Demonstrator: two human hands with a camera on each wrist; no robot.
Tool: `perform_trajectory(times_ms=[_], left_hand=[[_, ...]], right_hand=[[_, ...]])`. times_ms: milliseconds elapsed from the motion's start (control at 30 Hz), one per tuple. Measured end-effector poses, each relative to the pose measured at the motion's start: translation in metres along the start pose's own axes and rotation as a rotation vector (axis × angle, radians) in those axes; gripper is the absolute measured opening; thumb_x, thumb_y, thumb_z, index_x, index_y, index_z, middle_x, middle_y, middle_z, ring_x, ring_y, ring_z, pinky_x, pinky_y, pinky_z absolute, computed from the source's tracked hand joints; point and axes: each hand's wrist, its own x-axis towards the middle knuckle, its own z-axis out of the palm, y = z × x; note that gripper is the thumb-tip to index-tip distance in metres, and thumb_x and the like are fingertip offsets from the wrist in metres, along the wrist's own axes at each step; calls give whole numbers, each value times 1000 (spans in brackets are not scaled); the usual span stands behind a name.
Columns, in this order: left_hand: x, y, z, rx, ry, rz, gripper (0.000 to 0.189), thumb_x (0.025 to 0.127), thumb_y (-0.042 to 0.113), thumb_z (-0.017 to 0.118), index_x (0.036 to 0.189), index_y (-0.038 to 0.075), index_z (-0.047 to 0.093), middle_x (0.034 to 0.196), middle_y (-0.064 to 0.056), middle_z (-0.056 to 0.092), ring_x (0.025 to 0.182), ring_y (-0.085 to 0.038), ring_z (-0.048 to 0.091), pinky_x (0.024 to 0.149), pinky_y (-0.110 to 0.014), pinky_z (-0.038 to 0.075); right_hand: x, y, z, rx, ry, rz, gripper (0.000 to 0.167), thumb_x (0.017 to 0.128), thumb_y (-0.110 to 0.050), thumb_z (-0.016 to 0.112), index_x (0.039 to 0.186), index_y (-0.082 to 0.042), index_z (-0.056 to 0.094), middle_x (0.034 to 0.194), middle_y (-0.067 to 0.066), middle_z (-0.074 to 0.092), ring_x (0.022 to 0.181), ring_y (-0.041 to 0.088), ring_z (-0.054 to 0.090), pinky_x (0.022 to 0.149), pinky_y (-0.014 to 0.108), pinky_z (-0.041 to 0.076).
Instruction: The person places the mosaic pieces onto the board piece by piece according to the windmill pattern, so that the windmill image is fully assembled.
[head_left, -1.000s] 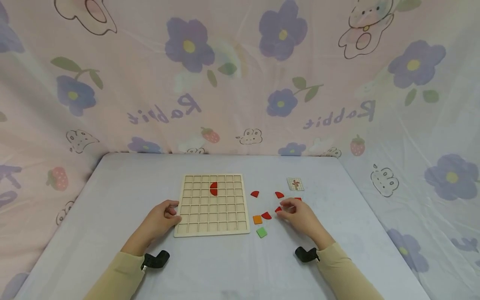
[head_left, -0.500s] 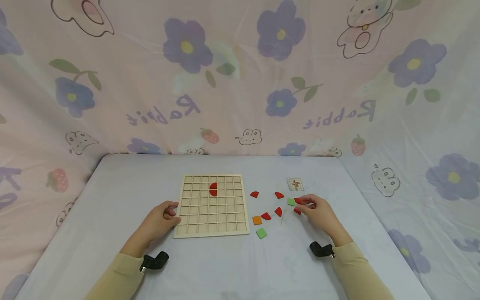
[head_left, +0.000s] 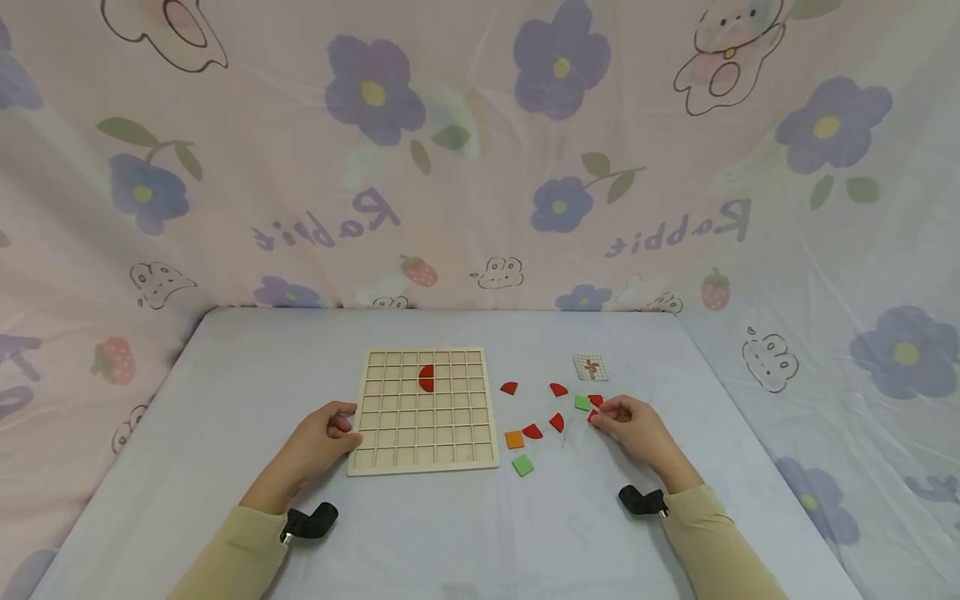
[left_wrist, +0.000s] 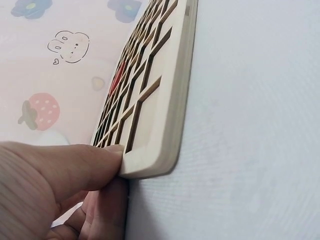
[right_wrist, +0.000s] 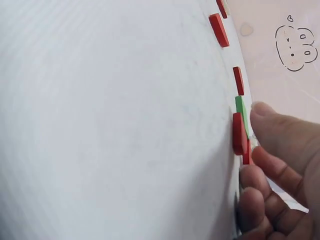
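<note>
A square wooden grid board point(head_left: 424, 434) lies left of centre on the table, with two red quarter-circle pieces point(head_left: 427, 378) in its upper cells. My left hand point(head_left: 318, 442) grips the board's left edge; in the left wrist view the thumb lies on the rim near a corner, fingers beside the edge. On the right, my right hand point(head_left: 633, 429) is at a red piece point(right_wrist: 238, 134), which its fingers partly hide in the head view. Thumb and fingers stand apart around that piece in the right wrist view. Another red piece point(head_left: 596, 400) and a green square point(head_left: 582, 403) lie close by.
Between board and right hand lie several loose red quarter-circles point(head_left: 557, 423), an orange square point(head_left: 513, 439) and a green square tile point(head_left: 522, 465). A small pattern card point(head_left: 591, 367) lies farther back. Patterned cloth point(head_left: 480, 167) rises behind the white table point(head_left: 450, 533).
My right hand has let go of a red quarter-circle near the middle and moved right to another red piece, which has shifted slightly away from me. The left hand stays at the board.
</note>
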Motion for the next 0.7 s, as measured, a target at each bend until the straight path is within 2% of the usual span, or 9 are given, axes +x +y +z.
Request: perform_trajectory(times_ms=[233, 433, 700], left_hand=[[0, 1, 0, 7, 0, 3, 52, 87, 10, 70, 134, 0, 49, 99, -8, 51, 85, -20, 48, 68, -30, 42], [-2, 4, -1, -4, 1, 8, 52, 88, 9, 69, 134, -1, 49, 100, -10, 51, 85, -21, 49, 69, -31, 43], [-3, 3, 0, -4, 1, 6, 52, 88, 8, 69, 135, -2, 48, 101, -10, 51, 86, -21, 49, 68, -30, 44]], right_hand=[[1, -3, 7, -48, 10, 9, 32, 85, -35, 74, 98, -8, 64, 87, 4, 58, 81, 19, 51, 72, 33, 42], [1, -6, 10, -76, 31, -1, 31, 86, -32, 74, 99, -7, 62, 90, 5, 56, 84, 21, 50, 73, 35, 40], [-1, -10, 14, -77, 1, 15, 30, 86, -33, 74, 99, -9, 62, 90, 5, 56, 84, 21, 50, 72, 34, 40]])
